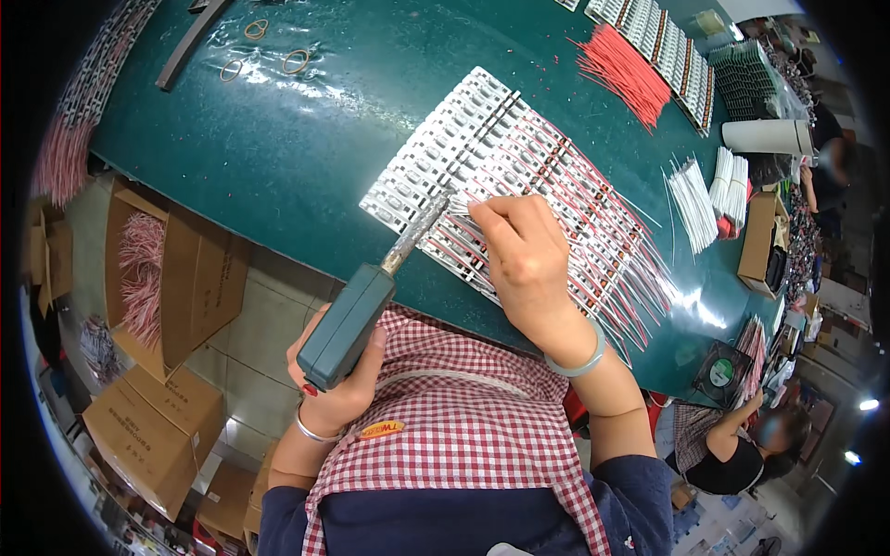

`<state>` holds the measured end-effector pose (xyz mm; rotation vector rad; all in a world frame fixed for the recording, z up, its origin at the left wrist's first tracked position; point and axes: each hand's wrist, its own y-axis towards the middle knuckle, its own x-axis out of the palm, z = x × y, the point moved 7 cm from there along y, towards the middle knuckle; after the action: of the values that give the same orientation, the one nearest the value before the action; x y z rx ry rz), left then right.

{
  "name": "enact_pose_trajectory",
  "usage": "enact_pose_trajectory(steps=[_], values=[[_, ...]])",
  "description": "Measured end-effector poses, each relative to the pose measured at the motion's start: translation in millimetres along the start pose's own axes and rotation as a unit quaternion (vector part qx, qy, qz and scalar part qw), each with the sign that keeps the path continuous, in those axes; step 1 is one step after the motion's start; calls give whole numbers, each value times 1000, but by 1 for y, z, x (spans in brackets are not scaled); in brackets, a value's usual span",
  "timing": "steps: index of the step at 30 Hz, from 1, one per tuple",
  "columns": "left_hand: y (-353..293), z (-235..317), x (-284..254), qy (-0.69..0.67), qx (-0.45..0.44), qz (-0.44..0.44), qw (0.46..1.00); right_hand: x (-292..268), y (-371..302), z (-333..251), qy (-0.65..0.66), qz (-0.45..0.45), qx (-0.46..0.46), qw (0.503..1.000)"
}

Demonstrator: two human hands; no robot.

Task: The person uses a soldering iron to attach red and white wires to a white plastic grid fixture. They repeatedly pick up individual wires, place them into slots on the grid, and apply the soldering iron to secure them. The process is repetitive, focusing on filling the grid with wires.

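Observation:
My left hand is wrapped round the handle of a dark green soldering gun. Its long metal tip points up and right, ending over a panel of small white circuit boards. Beside that tip, my right hand is closed in a pinch on thin white wires, whose ends show at the fingertips. Red and white wires run in rows across the right part of the panel and hang past its edge. Boards at the panel's left end carry no wires. My right hand covers part of the wired rows.
Rubber bands and a dark bar lie at the far left. Red wires, white wires and more board panels sit to the right. Cartons stand on the floor at left; a small fan is near another person.

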<state>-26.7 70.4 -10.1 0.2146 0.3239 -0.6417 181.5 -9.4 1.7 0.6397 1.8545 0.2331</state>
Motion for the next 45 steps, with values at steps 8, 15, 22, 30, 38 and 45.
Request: enact_pose_trajectory(steps=[8, 15, 22, 30, 38, 45], values=[[3, 3, 6, 42, 15, -32, 998, 1, 0, -2, -14, -9, -10, 1000], [8, 10, 9, 77, 51, -26, 995, 1, 0, -3, -21, -14, -13, 1000], [-10, -9, 2, 60, 28, -17, 998, 1, 1, -4, -17, -18, -12, 1000], [-6, -8, 2, 29, 27, 1, 999, -1, 2, -5, -10, -28, 0, 1000], [2, -2, 6, 22, 25, 7, 999, -9, 9, 2, -17, -3, -12, 1000], [9, 6, 9, 54, 30, -22, 998, -2, 6, 3, -25, -4, -13, 1000]])
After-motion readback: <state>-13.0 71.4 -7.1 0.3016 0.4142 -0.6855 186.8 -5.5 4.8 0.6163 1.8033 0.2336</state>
